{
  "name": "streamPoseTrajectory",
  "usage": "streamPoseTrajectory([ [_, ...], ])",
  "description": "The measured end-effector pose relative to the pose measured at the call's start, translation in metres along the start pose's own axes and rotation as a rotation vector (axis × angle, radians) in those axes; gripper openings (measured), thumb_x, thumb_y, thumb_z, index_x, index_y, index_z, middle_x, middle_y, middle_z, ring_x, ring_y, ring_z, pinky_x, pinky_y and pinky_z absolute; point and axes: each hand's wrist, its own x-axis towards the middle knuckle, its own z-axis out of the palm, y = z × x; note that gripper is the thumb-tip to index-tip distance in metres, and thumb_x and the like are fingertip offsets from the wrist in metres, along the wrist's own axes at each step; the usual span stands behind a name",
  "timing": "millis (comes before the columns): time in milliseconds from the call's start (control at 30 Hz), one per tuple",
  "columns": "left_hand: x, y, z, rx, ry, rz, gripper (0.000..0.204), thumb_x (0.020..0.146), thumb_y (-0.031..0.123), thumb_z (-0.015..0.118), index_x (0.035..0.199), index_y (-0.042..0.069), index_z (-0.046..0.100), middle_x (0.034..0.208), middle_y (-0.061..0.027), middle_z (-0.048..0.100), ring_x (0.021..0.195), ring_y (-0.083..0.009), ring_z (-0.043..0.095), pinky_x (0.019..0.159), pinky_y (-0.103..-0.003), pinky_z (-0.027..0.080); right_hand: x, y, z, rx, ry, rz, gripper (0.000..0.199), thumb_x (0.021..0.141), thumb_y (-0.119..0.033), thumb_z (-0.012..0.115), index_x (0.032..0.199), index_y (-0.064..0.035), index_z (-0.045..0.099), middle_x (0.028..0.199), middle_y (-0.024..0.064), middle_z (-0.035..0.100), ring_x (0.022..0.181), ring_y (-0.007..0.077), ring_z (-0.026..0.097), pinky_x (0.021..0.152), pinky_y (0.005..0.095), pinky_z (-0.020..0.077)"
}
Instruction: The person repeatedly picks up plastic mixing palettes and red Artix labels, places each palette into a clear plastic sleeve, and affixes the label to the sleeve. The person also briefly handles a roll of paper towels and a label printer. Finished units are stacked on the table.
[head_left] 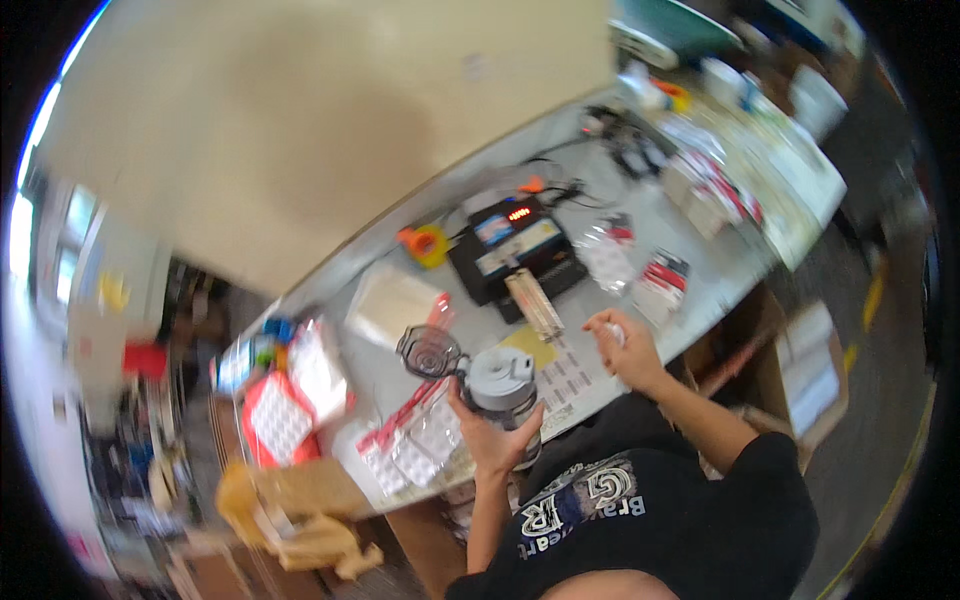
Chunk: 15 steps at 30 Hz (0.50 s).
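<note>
My left hand (490, 435) is wrapped round a clear water bottle (502, 380) with a grey top. A dark see-through lid (431, 352) stands flipped out on its left side. Curled fingers of my right hand (627, 350) are at the table's near edge, above a printed label sheet (572, 385). Something small and whitish shows between those fingers, too blurred to name. Just beyond both hands is a black machine (518, 255) with a red lit display and a strip of labels (535, 304) at its front.
Packs with red headers (661, 287) lie right of the machine. Plastic-bagged white sheets (415, 450) and red-backed packs (280, 420) cover the left end. A yellow-and-orange tape dispenser (425, 244) stands behind. Cardboard boxes (790, 360) sit below the right side of the table (600, 185).
</note>
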Motion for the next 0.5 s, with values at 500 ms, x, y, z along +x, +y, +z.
streamPoseTrajectory([
  [500, -0.01, 0.069, 0.171, 0.086, -1.008, 0.322, 0.104, 0.053, 0.027, 0.087, 0.131, -0.007, 0.028, 0.115, -0.0247, 0.053, 0.105, -0.0318, 0.056, 0.09, -0.038, 0.045, -0.132, 0.155, -0.15, 0.797, 1.228, -0.126, 0.032, 0.093, -0.001, 0.043, 0.125, 0.0, 0.047, 0.105, 0.0134, 0.062, 0.095, 0.0217, 0.064, 0.081, 0.033, 0.0528],
])
